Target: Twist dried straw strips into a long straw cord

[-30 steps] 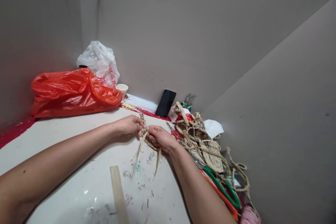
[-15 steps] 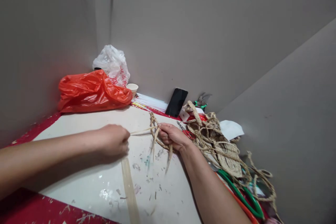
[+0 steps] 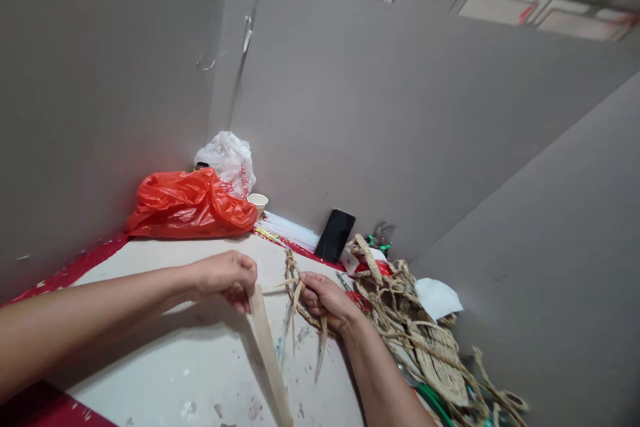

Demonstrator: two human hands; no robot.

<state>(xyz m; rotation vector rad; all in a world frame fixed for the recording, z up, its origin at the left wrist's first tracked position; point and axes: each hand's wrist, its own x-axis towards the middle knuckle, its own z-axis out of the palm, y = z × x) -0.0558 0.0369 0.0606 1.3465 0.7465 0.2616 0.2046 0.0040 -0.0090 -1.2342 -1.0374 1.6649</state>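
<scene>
Left hand (image 3: 231, 278): left of lower centre, its fingers pinching the upper end of a broad pale strip (image 3: 271, 357).
Broad pale strip: lifted at that end, slanting down to the frame's bottom edge.
Right hand (image 3: 327, 299): lower centre, fingers curled tightly around the braided cord (image 3: 289, 267).
Braided cord: between the hands, one end pointing up.
Thin strand (image 3: 279, 287): stretching from the right fingertips leftward; whether the left fingers grip it, one cannot tell.
Rope heap (image 3: 440, 353): lower right, beside the right forearm.
</scene>
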